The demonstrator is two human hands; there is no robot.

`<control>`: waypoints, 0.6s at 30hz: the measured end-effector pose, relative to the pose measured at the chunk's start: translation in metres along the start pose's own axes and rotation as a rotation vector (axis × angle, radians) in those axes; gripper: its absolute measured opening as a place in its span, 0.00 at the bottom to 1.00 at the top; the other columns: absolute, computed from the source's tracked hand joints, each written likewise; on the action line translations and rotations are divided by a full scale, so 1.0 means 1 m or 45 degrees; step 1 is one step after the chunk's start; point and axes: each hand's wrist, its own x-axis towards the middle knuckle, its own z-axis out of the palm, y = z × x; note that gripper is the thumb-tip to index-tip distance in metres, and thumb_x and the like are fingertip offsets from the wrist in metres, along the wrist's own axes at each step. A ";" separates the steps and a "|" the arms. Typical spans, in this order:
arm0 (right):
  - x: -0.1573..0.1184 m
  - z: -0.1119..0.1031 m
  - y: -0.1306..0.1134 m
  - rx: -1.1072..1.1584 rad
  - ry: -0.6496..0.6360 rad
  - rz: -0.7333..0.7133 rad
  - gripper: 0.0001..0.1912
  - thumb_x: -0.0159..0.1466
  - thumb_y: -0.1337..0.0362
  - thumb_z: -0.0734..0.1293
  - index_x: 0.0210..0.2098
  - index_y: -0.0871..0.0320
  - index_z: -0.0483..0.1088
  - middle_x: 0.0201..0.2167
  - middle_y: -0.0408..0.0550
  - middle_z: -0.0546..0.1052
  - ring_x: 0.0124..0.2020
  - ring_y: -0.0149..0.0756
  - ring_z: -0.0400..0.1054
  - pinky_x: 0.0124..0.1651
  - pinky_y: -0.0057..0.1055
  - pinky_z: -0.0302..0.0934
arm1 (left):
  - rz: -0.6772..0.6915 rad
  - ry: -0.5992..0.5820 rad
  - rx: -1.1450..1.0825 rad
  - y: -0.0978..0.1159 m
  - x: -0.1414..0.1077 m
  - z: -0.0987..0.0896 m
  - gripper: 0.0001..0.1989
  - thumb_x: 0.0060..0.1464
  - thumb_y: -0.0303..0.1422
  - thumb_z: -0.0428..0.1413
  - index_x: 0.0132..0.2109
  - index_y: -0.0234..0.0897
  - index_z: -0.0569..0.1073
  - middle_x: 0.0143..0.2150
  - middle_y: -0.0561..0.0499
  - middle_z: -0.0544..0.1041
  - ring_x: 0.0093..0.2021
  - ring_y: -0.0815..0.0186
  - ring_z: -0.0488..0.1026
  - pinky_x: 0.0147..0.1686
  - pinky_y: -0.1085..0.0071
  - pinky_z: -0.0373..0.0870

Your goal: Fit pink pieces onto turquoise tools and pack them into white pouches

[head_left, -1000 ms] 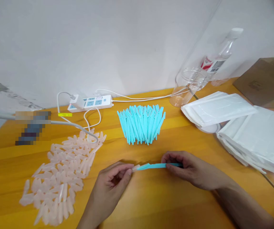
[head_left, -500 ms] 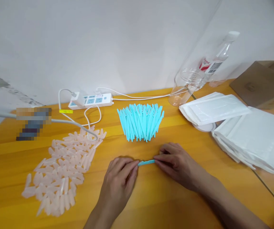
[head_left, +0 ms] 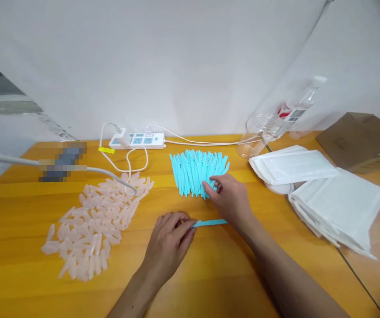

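left hand: the left hand [head_left: 170, 240] pinches one blue stick [head_left: 211, 223] by its left end, thumb and fingers closed on it. the tip under these fingers is hidden.
held stick: located just above or on the table [head_left: 193, 287]; contact cannot be told. it extends rightward from the pinch, long axis running left to right, its right end at the right wrist.
right hand: the right hand [head_left: 231, 198] is at the near right edge of the blue pile [head_left: 191, 172]. thumb and forefinger stand parted, with nothing seen between them; whether they touch a stick cannot be told.
key relation: the blue pile lies beyond the held stick, to the left of and just ahead of the right fingertips. its sticks point mostly away from the person, crosswise to the held one.
nearer hand: right for the blue pile; left for the pink caps [head_left: 97, 212], which lie loosely spread to its left, apart from it.
rear of table: a power strip [head_left: 157, 140] sits against the wall, left of a clear jar [head_left: 247, 150] and a bottle [head_left: 298, 110].
right side: white bags [head_left: 339, 203] lie in front of a cardboard box [head_left: 359, 141].
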 end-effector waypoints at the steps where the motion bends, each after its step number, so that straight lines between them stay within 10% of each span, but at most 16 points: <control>1: 0.009 0.005 -0.005 -0.058 -0.032 0.023 0.17 0.66 0.55 0.67 0.43 0.61 0.79 0.35 0.53 0.80 0.35 0.40 0.73 0.39 0.33 0.61 | 0.003 0.003 -0.002 0.000 0.000 0.000 0.12 0.64 0.29 0.55 0.51 0.44 0.77 0.44 0.48 0.76 0.43 0.61 0.72 0.43 0.63 0.66; 8: 0.039 0.020 -0.009 0.093 -0.215 0.322 0.11 0.60 0.57 0.68 0.34 0.58 0.79 0.25 0.48 0.78 0.30 0.39 0.72 0.34 0.30 0.58 | -0.019 0.003 -0.022 0.002 0.000 0.000 0.10 0.63 0.30 0.55 0.49 0.43 0.79 0.42 0.48 0.77 0.42 0.61 0.73 0.42 0.63 0.67; 13: 0.025 -0.008 -0.003 0.681 -0.217 0.369 0.15 0.59 0.52 0.71 0.32 0.58 0.72 0.22 0.42 0.72 0.24 0.32 0.64 0.29 0.29 0.56 | -0.037 0.007 -0.020 0.004 -0.003 -0.010 0.11 0.64 0.33 0.56 0.51 0.44 0.78 0.43 0.48 0.78 0.44 0.61 0.74 0.44 0.63 0.69; 18: -0.035 -0.045 0.007 1.055 -0.886 0.276 0.16 0.67 0.50 0.65 0.38 0.58 0.69 0.28 0.41 0.71 0.27 0.29 0.62 0.30 0.26 0.56 | -0.329 0.367 0.334 -0.028 -0.013 -0.059 0.12 0.65 0.36 0.54 0.49 0.40 0.79 0.42 0.47 0.79 0.42 0.60 0.75 0.45 0.64 0.70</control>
